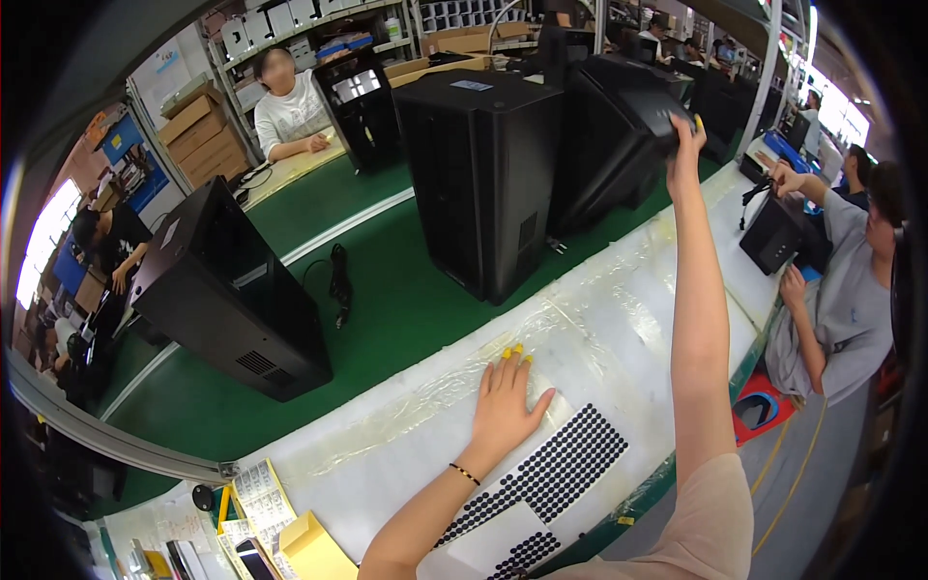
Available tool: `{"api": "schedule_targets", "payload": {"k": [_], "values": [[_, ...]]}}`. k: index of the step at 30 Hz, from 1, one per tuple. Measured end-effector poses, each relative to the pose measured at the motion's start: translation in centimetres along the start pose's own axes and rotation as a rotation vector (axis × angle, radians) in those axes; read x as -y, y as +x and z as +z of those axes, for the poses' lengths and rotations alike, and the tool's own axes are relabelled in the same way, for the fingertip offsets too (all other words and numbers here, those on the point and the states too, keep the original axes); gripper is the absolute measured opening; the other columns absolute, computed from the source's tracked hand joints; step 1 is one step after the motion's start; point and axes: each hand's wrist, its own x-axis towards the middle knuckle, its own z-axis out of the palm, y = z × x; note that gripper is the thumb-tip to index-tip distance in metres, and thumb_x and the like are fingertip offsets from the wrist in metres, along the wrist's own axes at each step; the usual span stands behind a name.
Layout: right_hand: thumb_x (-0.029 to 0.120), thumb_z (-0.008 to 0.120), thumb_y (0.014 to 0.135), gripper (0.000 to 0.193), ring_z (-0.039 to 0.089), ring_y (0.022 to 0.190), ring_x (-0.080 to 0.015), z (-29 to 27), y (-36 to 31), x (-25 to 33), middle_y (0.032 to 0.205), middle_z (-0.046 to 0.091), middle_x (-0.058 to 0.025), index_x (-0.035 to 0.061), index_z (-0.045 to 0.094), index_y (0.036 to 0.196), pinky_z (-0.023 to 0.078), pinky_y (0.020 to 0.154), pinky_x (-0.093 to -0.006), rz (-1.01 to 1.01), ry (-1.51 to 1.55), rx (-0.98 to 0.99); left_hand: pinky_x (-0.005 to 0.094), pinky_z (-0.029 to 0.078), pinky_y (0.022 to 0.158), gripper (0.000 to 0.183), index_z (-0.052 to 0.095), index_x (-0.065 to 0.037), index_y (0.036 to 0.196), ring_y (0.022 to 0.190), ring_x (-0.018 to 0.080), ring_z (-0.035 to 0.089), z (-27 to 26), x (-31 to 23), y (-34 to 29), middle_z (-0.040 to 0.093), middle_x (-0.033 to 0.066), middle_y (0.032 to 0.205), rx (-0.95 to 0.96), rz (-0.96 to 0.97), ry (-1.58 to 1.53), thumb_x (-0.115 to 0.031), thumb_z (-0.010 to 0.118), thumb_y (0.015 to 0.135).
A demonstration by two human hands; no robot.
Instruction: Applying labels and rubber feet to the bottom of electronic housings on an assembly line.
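Note:
My left hand lies flat on the white plastic-covered bench with its fingers spread. Yellow covers sit on some of its fingertips. Beside it are sheets of small round black stickers, partly under a white sheet. Far to the right, my outstretched right hand grips the upper edge of a tilted black box-shaped appliance; part of the grip is hidden. Immediately left of that appliance, a tall black appliance stands upright on the green conveyor belt, partly hiding it.
Another black appliance stands at the left, near a bundled black cable. Yellow label sheets and a phone lie lower left. Across the belt sits a person; at the right, a co-worker handles a black box.

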Motion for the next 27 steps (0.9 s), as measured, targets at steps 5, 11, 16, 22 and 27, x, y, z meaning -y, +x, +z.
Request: {"api": "schedule_targets", "payload": {"k": [5,11,16,22,27], "values": [[0.03,0.067,0.081,0.073,0.045,0.11,-0.0151,-7.2,-7.0,3.7,0.124,0.046,-0.0034,0.0198,0.027,0.141,0.039,0.092,-0.0402,0.002,-0.009,0.018,0.0453,0.024,0.113,0.056,0.05,0.002,0.126,0.131,0.0326,0.038,0.4,0.3,-0.3,0.045,0.0205,0.136,-0.039,0.016,0.024,-0.041,0.054,0.091],[0.026,0.064,0.092,0.052,0.053,0.109,-0.0155,-15.0,-17.3,4.4,0.124,0.052,-0.0053,0.009,0.041,0.135,0.042,0.093,-0.0284,0.004,0.021,-0.15,0.0465,0.024,0.112,0.053,0.051,0.003,0.123,0.129,0.0334,0.04,0.7,0.3,-0.3,0.046,0.0211,0.136,-0.058,0.025,-0.029,-0.039,0.053,0.091],[0.011,0.065,0.091,0.045,0.048,0.121,-0.0187,-19.0,-23.7,3.1,0.129,0.05,-0.0085,0.002,0.043,0.129,0.036,0.102,-0.0286,-0.146,-0.334,-0.054,0.0465,0.028,0.11,0.045,0.051,0.002,0.121,0.126,0.0349,0.043,0.5,0.2,-0.5,0.049,0.0205,0.131,-0.081,0.085,0.009,-0.031,0.054,0.091],[0.01,0.072,0.083,0.052,0.047,0.121,-0.0255,-18.5,-25.7,6.5,0.126,0.051,-0.011,0.0009,0.045,0.126,0.031,0.107,-0.0347,-0.303,-0.602,-0.093,0.0424,0.04,0.1,0.034,0.053,0.004,0.116,0.116,0.036,0.049,-0.3,-0.1,-0.9,0.052,0.0204,0.124,-0.167,0.056,-0.073,-0.017,0.055,0.09],[0.017,0.066,0.085,0.019,0.056,0.102,-0.0301,-12.8,-25.6,12.0,0.101,0.062,-0.0126,0.002,0.062,0.096,0.038,0.098,-0.0397,-0.567,-1.023,0.393,0.0422,0.044,0.093,0.026,0.056,-0.001,0.111,0.114,0.0339,0.05,-1.4,-0.7,-2.2,0.053,0.0173,0.123,-0.209,0.093,-0.092,-0.011,0.056,0.087]]}}
